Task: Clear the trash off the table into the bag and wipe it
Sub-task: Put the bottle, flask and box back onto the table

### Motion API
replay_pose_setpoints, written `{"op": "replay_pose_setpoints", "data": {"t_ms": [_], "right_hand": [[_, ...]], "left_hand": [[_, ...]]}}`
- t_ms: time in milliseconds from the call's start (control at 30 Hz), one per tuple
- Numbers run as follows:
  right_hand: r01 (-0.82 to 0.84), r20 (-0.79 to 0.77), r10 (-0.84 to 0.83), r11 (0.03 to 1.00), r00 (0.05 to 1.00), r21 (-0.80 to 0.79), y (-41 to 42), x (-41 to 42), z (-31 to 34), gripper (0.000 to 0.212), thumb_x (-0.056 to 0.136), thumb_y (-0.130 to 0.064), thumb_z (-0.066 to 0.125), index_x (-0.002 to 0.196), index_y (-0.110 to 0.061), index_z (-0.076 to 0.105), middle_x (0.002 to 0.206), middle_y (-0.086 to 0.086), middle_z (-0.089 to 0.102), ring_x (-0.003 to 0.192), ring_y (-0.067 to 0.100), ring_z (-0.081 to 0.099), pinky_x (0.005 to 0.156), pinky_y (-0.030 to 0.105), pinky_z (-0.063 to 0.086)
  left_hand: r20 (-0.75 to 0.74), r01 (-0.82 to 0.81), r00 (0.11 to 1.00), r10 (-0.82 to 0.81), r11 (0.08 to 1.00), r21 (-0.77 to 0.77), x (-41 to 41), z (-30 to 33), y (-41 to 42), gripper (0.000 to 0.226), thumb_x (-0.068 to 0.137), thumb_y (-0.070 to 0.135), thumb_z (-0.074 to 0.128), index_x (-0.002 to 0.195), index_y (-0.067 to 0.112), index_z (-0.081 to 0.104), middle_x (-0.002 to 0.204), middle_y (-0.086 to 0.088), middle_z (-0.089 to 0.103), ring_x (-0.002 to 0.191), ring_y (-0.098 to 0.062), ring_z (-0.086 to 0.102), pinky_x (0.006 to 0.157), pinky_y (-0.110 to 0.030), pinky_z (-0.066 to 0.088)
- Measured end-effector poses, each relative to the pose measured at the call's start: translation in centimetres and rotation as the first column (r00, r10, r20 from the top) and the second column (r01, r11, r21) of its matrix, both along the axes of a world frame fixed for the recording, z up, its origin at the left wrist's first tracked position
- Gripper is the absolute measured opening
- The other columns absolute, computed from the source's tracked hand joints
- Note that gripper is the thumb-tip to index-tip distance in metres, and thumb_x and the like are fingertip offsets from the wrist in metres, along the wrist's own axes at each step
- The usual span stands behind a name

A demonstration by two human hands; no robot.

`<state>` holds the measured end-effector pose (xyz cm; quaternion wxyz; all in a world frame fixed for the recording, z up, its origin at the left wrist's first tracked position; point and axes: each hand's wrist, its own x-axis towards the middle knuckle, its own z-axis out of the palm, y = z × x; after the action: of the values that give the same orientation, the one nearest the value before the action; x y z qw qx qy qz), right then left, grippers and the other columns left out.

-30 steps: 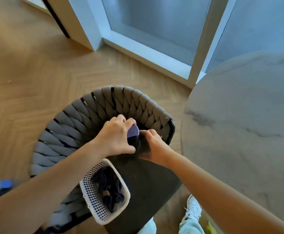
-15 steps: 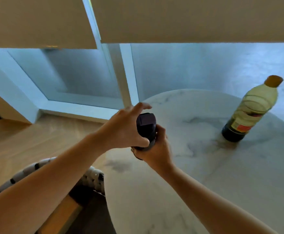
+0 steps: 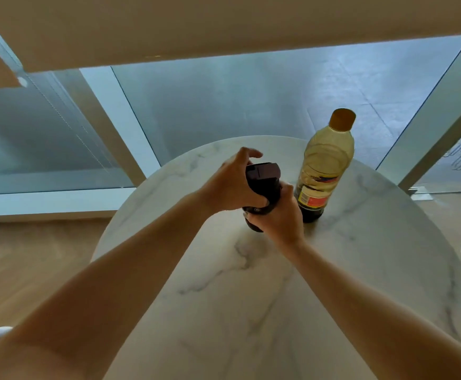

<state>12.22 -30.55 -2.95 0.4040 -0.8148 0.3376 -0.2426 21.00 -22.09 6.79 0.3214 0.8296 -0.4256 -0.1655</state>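
— Head view hides what?
— Much of the dark spray bottle (image 3: 263, 185): left hand (image 3: 228, 189) grips its upper body, fingers curled round; right hand (image 3: 280, 218) grasps its base. It hangs above the marble table (image 3: 224, 297).
— Any containers?
— A plastic bottle (image 3: 324, 165), yellow-capped, stands on the table, with dark liquid at its bottom.

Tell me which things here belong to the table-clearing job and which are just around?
Job:
- marble table
- plastic bottle standing on it
- dark spray bottle, held by left hand and right hand

Just around:
- window frame
- wooden floor
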Motion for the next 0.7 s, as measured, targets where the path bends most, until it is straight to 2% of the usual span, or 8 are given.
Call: {"op": "replay_pose_setpoints", "data": {"t_ms": [100,267,400,467,533,600,667,700], "right_hand": [[0.029,0.016,-0.029,0.999,0.999,0.025,-0.9,0.0,-0.8,0.072,0.05,-0.047,0.074,0.111,-0.022,0.046,0.095,-0.008,0.062,0.085,0.014,0.062,0.071,0.035,0.054],[0.039,0.062,-0.045,0.994,0.997,0.102,-1.2,0.2,-2.0,0.072,0.051,-0.037,0.079,0.114,-0.019,0.046,0.103,-0.006,0.056,0.093,0.014,0.06,0.077,0.031,0.05],[0.005,0.123,-0.028,0.983,0.992,0.184,-0.9,-0.3,-1.8,0.07,0.056,-0.022,0.082,0.113,-0.018,0.04,0.111,0.001,0.053,0.103,0.015,0.054,0.086,0.023,0.044],[0.032,0.125,-0.056,0.982,0.991,0.186,0.0,-0.7,-1.7,0.083,0.059,-0.017,0.083,0.127,-0.012,0.036,0.119,0.003,0.049,0.109,0.015,0.048,0.094,0.022,0.038],[0.147,0.062,-0.16,0.973,0.985,0.181,1.9,-1.2,-1.9,0.091,0.062,-0.016,0.082,0.136,-0.005,0.03,0.13,0.011,0.043,0.121,0.021,0.042,0.104,0.027,0.034],[0.289,0.003,-0.295,0.938,0.955,0.191,4.8,-1.7,-2.1,0.084,0.067,-0.009,0.077,0.137,0.002,0.031,0.133,0.021,0.039,0.125,0.031,0.037,0.109,0.033,0.029],[0.348,0.093,-0.37,0.917,0.924,0.193,8.7,-2.2,-2.3,0.07,0.068,0.002,0.068,0.131,0.007,0.038,0.125,0.026,0.042,0.117,0.039,0.042,0.104,0.045,0.035],[0.333,0.16,-0.364,0.924,0.918,0.19,11.0,-2.3,-2.2,0.064,0.066,0.007,0.061,0.128,0.008,0.041,0.121,0.026,0.044,0.11,0.041,0.045,0.099,0.048,0.039]], "left_hand": [[-0.001,0.008,1.0,-0.008,1.0,0.029,0.8,-0.9,-1.4,0.076,0.055,0.024,0.081,0.12,0.024,0.041,0.109,0.004,0.054,0.095,-0.016,0.053,0.074,-0.026,0.053],[0.019,0.021,1.0,-0.021,0.999,0.029,1.3,-2.3,-2.6,0.072,0.056,0.027,0.081,0.118,0.02,0.045,0.11,0.002,0.052,0.097,-0.015,0.051,0.071,-0.018,0.044],[0.035,0.064,0.997,-0.064,0.998,0.021,0.9,-2.5,-2.6,0.086,0.058,0.03,0.082,0.132,0.018,0.038,0.124,-0.005,0.048,0.113,-0.021,0.047,0.094,-0.031,0.043],[0.019,0.069,0.997,-0.069,0.997,0.021,0.9,-2.5,-1.3,0.098,0.058,0.035,0.083,0.138,0.017,0.03,0.132,-0.008,0.042,0.121,-0.023,0.042,0.103,-0.04,0.038],[0.023,0.058,0.998,-0.058,0.998,0.012,1.2,-2.7,1.0,0.102,0.057,0.043,0.081,0.14,0.017,0.028,0.135,-0.01,0.04,0.124,-0.022,0.04,0.104,-0.045,0.037],[0.002,0.003,1.0,-0.003,1.0,-0.009,1.6,-3.0,4.5,0.097,0.062,0.046,0.079,0.14,0.014,0.029,0.136,-0.01,0.04,0.122,-0.019,0.041,0.104,-0.037,0.038],[-0.07,-0.115,0.991,0.112,0.992,-0.044,2.2,-3.6,9.1,0.08,0.073,0.038,0.076,0.137,0.013,0.035,0.134,-0.008,0.043,0.115,-0.012,0.044,0.095,-0.021,0.038],[-0.102,-0.186,0.978,0.18,0.981,-0.056,2.5,-4.0,11.8,0.07,0.077,0.035,0.073,0.135,0.013,0.038,0.132,-0.006,0.045,0.112,-0.01,0.045,0.091,-0.018,0.039]]}}
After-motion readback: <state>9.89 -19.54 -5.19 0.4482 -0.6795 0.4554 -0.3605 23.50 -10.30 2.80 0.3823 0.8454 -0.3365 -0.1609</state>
